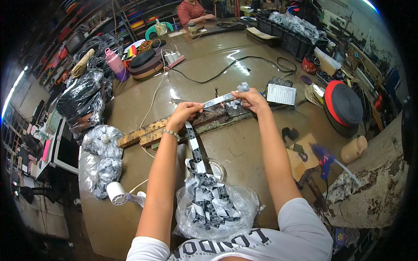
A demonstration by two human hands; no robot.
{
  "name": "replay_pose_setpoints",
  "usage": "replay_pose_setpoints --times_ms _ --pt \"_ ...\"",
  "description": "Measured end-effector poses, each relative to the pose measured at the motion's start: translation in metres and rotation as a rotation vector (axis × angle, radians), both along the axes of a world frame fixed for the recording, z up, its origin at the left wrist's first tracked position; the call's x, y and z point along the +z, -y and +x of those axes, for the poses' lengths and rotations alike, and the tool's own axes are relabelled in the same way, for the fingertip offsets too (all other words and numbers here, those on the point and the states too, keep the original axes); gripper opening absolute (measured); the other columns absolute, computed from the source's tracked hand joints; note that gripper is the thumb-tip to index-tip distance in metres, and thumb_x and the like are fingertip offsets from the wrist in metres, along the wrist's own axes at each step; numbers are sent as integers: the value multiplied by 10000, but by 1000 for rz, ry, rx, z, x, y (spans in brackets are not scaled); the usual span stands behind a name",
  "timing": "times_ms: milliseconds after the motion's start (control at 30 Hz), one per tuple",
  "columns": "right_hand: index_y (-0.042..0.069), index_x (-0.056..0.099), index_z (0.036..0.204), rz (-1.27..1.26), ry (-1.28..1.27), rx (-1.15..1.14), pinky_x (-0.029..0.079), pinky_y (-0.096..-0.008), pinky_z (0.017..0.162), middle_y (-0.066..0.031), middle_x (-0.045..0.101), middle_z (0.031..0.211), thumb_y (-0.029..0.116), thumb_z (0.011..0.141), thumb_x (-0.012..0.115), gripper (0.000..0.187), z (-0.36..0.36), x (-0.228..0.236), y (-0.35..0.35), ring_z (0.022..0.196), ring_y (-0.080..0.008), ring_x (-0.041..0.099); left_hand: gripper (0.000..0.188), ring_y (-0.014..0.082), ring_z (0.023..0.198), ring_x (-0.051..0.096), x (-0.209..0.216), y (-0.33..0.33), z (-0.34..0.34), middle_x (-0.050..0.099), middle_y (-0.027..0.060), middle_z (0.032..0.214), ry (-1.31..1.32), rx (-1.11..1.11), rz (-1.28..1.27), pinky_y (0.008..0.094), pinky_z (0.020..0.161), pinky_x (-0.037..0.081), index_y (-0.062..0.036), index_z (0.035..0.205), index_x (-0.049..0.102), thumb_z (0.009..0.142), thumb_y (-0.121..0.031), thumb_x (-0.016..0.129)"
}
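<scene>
A white-and-black printed label ribbon point(219, 100) is stretched between my two hands above a wooden bar. My left hand point(186, 114) pinches its left part, and the rest of the ribbon hangs from that hand toward a heap of printed labels point(211, 202) in a clear plastic bag point(244, 204) close to my body. My right hand point(251, 100) pinches the other end, with a few whitish pieces bunched at its fingertips. Under the stretched ribbon, small white cut pieces point(234, 104) lie on a dark metal piece point(213, 108) beside a small upright post; a faint orange glow shows there.
Yellowish wooden bars point(152, 133) cross the table. To the right are a written sheet point(281, 94), a red-and-black webbing roll point(344, 106) and a blue glue gun point(324, 158). Bagged bundles point(104, 148) and a white hair dryer point(117, 193) lie left. Another person point(194, 12) sits at the far edge.
</scene>
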State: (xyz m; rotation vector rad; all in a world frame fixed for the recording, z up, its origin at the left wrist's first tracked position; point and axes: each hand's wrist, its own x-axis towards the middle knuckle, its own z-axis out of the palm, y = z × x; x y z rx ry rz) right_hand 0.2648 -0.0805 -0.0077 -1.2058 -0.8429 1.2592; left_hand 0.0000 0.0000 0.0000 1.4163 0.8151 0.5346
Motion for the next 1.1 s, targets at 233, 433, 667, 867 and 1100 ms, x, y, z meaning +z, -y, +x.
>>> replay_pose_setpoints --times_ms 233,433,667,867,1100 --pt "52 568 732 -45 -15 45 150 -192 335 35 485 579 129 761 700 156 1 -7 -2 377 -13 240 212 7 501 332 2 4 0 576 -61 706 -68 13 67 174 445 235 -25 934 649 807 -195 649" --pt "57 568 748 -63 111 48 145 -201 339 34 492 589 142 768 691 151 1 -18 -5 381 -20 254 194 3 495 344 -1 0 2 584 -60 707 -120 -22 108 170 446 243 -26 914 653 808 -188 645" --pt "46 545 807 120 -19 -16 302 -182 373 -35 581 718 134 812 618 114 3 -11 0 464 -47 424 214 6 511 357 -1 5 3 586 -55 734 -70 21 121 171 454 250 -37 941 647 824 -216 640" --pt "38 504 811 189 -247 -16 473 -245 493 -49 559 696 124 831 564 107 -14 -1 -3 592 -134 569 252 7 543 362 3 15 7 580 -61 766 5 8 139 167 473 254 -56 1005 631 843 -249 619" --pt "44 570 874 45 -24 199 233 -157 368 62 425 628 175 840 613 142 -27 6 -2 479 -8 347 240 5 546 370 0 13 12 577 -68 756 -36 25 177 165 476 257 -60 980 646 838 -252 623"
